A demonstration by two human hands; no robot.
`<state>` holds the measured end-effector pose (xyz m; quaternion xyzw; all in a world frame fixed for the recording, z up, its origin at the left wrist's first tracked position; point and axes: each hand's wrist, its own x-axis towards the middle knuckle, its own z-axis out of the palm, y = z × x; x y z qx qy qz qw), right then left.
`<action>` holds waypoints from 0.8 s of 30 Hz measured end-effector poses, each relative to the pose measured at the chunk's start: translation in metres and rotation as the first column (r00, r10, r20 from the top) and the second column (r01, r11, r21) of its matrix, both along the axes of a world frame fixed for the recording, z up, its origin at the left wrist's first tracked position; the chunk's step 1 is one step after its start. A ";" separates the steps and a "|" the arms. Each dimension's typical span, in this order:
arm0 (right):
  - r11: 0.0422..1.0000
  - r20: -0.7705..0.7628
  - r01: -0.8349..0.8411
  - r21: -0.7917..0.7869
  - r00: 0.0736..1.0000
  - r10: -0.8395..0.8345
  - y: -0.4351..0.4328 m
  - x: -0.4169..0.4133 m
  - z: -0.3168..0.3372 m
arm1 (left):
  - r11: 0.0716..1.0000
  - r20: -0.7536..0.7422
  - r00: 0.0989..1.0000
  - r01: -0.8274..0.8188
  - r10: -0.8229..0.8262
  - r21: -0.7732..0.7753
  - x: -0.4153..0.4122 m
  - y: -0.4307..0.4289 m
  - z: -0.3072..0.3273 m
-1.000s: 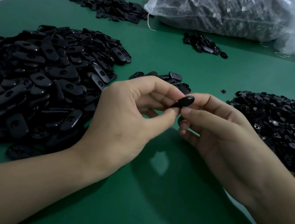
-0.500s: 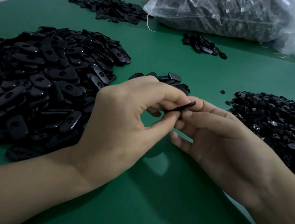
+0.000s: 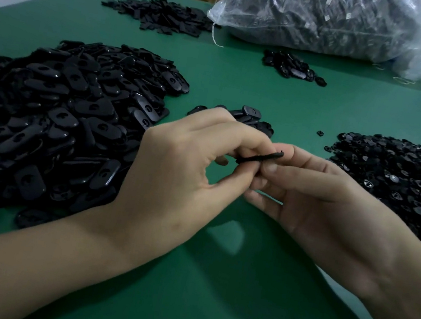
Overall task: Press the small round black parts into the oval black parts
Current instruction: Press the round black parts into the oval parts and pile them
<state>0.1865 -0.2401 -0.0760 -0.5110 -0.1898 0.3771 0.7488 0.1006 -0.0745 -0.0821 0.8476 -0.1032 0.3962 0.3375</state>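
Because the held oval part point(image 3: 259, 158) shows only its thin edge, whether anything is already pressed into its socket cannot be told. Far to the left of it, the heap of oval parts point(image 3: 57, 119) sprawls over the green tabletop point(image 3: 210, 284). Just left of it, the left hand point(image 3: 187, 172) pinches its left end, thumb below and curled fingers above. The part itself is up off the tabletop, its right end tilted higher, and just behind it sits a small cluster of oval pieces point(image 3: 250, 116), perhaps finished ones. Just right of it, the right hand point(image 3: 322, 200) nips the other end between thumb and forefinger, the remaining fingers loosely curled beneath. Well to the right of it lies the heap of small round parts point(image 3: 408, 187). This looks like the pressing step itself, or the check just after. The next move likely calls for a firm squeeze until the fit is flush, before the part joins the cluster.
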 end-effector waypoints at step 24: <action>0.883 0.494 0.443 -0.156 0.809 -0.319 0.004 0.007 -0.010 | 0.971 -0.369 0.912 -0.106 0.180 0.213 0.033 0.019 0.022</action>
